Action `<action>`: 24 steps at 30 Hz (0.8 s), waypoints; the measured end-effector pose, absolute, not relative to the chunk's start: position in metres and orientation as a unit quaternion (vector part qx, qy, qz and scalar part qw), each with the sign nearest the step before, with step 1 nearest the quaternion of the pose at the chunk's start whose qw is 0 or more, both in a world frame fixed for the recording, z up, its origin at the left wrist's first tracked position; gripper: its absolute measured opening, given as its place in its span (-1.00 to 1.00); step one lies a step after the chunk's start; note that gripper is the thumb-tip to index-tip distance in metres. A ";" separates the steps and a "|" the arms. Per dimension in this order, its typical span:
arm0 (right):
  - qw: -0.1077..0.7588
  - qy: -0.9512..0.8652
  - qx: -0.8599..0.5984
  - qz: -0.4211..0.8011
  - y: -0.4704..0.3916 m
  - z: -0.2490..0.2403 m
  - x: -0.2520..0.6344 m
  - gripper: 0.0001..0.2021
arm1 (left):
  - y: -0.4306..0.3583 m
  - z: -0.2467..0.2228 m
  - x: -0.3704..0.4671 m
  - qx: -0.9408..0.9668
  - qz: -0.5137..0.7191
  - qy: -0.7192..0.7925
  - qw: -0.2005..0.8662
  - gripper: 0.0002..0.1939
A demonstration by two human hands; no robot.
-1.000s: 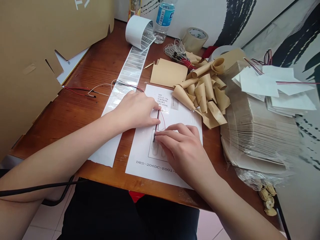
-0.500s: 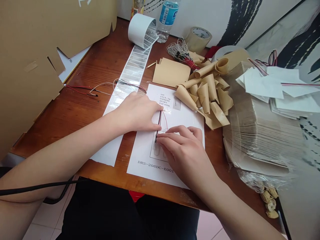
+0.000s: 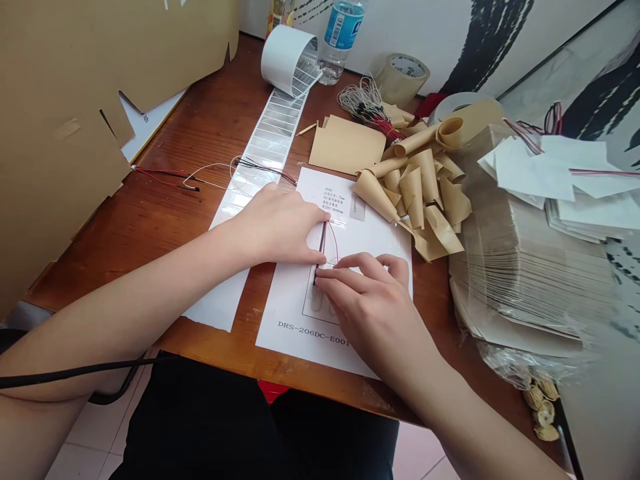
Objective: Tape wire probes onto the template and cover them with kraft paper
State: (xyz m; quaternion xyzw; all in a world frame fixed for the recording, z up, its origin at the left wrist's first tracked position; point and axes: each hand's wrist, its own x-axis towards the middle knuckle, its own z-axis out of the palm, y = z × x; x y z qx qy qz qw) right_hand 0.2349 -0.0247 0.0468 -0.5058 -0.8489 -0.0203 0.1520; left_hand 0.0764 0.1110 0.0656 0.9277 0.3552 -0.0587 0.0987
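A printed white sheet (image 3: 293,293) lies on the brown table, with a dark and red wire (image 3: 323,240) running down its middle. My left hand (image 3: 280,227) rests on the sheet's left part, thumb and forefinger apart, their tips pressing at the wire's upper part and middle. Below and to the right, my right hand (image 3: 370,300) pinches the lower black end of the wire between thumb and forefinger. A thin red strand curves between the two hands. The right palm covers part of the printed drawing.
A label strip (image 3: 273,127) unrolls behind my left hand, near loose wires (image 3: 165,175). Brown paper pieces (image 3: 423,180), a wire bundle (image 3: 367,103), tape (image 3: 403,75) and a bottle (image 3: 343,33) stand behind. Stacked sheets (image 3: 520,253) are right, a cardboard box (image 3: 100,100) left.
The whole view has shifted slightly, so things appear a little further right. Both hands keep nearly the same places on the wire.
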 end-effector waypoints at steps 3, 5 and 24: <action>0.131 -0.855 -0.501 -0.032 -0.026 0.048 0.233 -0.76 | 0.111 0.065 0.076 0.930 -0.056 0.349 0.100 -0.26; 0.124 -0.857 -0.498 -0.037 -0.026 0.048 0.233 -0.76 | 0.111 0.066 0.076 0.930 -0.059 0.349 0.097 -0.26; 0.152 -0.842 -0.517 0.010 -0.031 0.052 0.240 -0.90 | 0.110 0.065 0.078 0.931 -0.063 0.349 0.088 -0.28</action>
